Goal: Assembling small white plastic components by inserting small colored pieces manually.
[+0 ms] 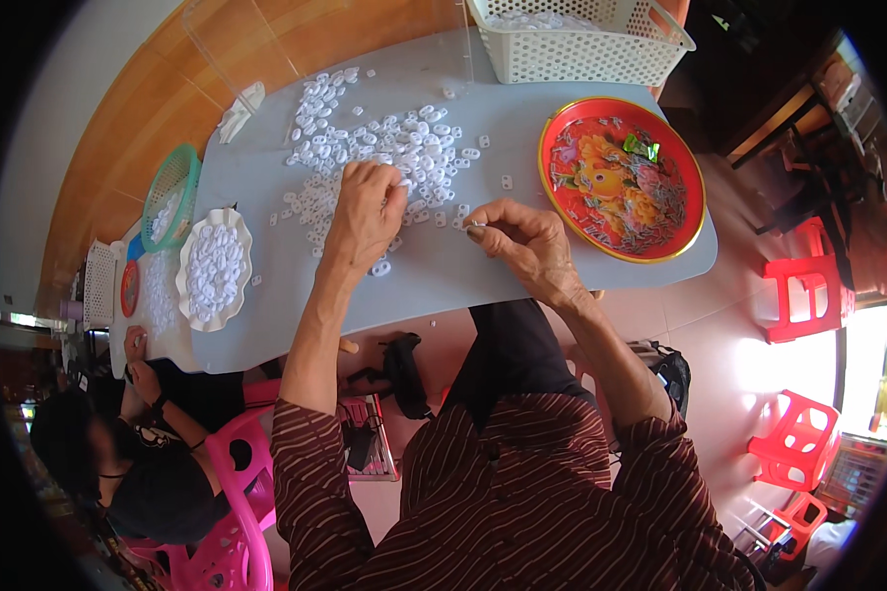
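Small white plastic pieces with two holes (419,148) lie in a loose heap on the grey table. My left hand (367,202) is over the near part of the heap, its fingers curled closed, and a white piece shows at its fingertips. To the right, my right hand (527,244) pinches something tiny between thumb and forefinger, too small to make out. Beside that hand sits a round red tray (554,187) with a gold rim and a flower print. Many thin silvery bits (650,212) are scattered in it, along with a small green packet (642,148).
A white perforated basket (591,61) stands at the far edge. At the left are a scalloped white dish (189,305) of white pieces and a green basket (189,187). Another person (158,453) sits at lower left on a pink chair (229,532). Red stools (793,443) stand right.
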Tool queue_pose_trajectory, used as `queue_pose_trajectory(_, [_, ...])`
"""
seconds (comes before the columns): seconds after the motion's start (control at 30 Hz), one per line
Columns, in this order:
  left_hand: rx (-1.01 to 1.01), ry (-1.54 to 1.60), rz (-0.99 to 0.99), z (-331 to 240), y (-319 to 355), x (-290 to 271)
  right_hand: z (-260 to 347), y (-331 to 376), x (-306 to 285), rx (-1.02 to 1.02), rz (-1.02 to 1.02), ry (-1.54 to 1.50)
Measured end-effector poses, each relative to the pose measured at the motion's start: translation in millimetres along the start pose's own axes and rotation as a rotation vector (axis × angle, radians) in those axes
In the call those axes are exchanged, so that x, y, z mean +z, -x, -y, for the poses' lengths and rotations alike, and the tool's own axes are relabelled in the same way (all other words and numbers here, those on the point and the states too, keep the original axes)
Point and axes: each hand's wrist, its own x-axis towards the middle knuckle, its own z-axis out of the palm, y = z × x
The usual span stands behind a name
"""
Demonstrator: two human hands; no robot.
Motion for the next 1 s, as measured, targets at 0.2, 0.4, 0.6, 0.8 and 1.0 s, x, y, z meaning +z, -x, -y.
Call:
queue_pose_trajectory(0.2, [-0.468,0.795,0.079,-41.7,9.5,-5.5,2.2,0.4,0.2,-0.037,0.004,-0.04])
queue_pose_trajectory(0.4, [-0.493,1.057,0.153,-48.6,11.8,6.3,-1.7,0.2,0.5,-0.031,0.017,-0.272])
queue_pose_trajectory(0.6, [-0.538,1.029,0.211,-54.0,9.4,5.4,-0.8,0.4,-0.2,-0.026,0.026,-0.242])
queue_pose_trajectory(0.8, [-0.491,0.935,0.216,-54.4,6.7,2.1,-0.3,0.4,0.7,-0.018,0.032,-0.155])
queue_pose_trajectory(1.0, [-0.353,0.677,0.296,-62.2,2.2,-5.4,-1.4,0.5,1.7,-0.041,0.031,-0.163])
